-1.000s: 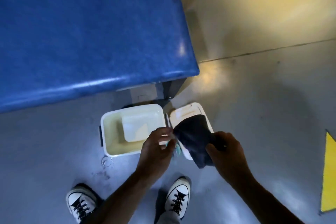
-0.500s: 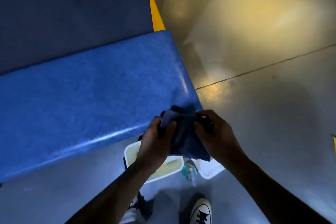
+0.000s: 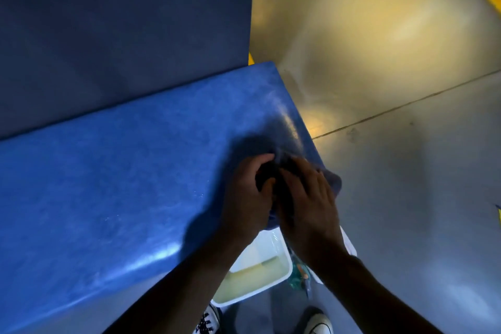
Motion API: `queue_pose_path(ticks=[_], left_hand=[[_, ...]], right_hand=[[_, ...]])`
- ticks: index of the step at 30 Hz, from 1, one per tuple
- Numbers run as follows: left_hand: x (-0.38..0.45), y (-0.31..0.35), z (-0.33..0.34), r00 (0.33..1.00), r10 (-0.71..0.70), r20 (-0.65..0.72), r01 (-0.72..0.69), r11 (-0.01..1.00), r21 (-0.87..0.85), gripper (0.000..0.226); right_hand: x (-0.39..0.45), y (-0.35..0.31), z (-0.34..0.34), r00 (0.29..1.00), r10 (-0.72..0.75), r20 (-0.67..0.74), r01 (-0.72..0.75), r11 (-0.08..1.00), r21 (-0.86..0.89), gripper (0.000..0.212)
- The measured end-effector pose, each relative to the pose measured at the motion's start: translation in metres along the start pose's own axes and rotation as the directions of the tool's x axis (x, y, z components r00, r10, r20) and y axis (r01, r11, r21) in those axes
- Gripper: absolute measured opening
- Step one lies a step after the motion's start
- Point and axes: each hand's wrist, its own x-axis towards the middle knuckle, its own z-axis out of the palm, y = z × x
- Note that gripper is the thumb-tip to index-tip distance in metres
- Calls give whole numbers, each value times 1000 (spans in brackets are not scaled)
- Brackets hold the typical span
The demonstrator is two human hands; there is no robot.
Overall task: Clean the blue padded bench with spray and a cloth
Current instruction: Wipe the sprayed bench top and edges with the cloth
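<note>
- Both hands on a dark cloth [image 3: 332,180] at the right end of the blue bench [image 3: 122,198], near its front corner.
- Left hand [image 3: 248,192]: fingers curled, gripping the bunched cloth.
- Right hand [image 3: 307,200]: laid over the cloth w/ fingers spread, pressing down.
- White tub [image 3: 257,274] on the floor below the bench edge, pale liquid inside.
- Small teal item beside the tub, too blurred to tell.
</note>
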Motion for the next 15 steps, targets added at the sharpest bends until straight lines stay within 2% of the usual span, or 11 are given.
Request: queue_pose_path(ticks=[2, 5, 7, 9, 10, 12, 14, 15], left_hand=[[13, 2, 4, 997, 67, 39, -65, 997, -37, 39], [38, 8, 9, 993, 98, 60, -98, 995, -10, 31], [43, 11, 7, 987, 162, 14, -163, 986, 43, 25], [39, 1, -6, 958, 275, -78, -256, 947, 192, 29], [35, -10, -14, 940, 327, -101, -280, 905, 322, 35], [28, -36, -30, 923, 382, -44, -288, 762, 580, 44], [22, -57, -37, 930, 360, 69, -302, 644, 703, 50], [22, -64, -38, 930, 349, 111, -317, 616, 721, 52]], right_hand=[[0, 6, 4, 1000, 4, 6, -4, 994, -113, 49], [18, 6, 3, 988, 148, -35, -152, 958, -242, 51], [25, 4, 3, 983, 169, -70, -182, 943, -277, 48], [21, 3, 4, 986, 129, -103, -154, 948, -280, 47], [16, 4, 6, 992, 82, -97, -106, 956, -275, 47], [5, 5, 14, 1000, -13, 22, 19, 962, -274, 50], [4, 8, 26, 989, -34, 142, 78, 944, -320, 54], [9, 10, 30, 987, -2, 161, 58, 937, -343, 56]])
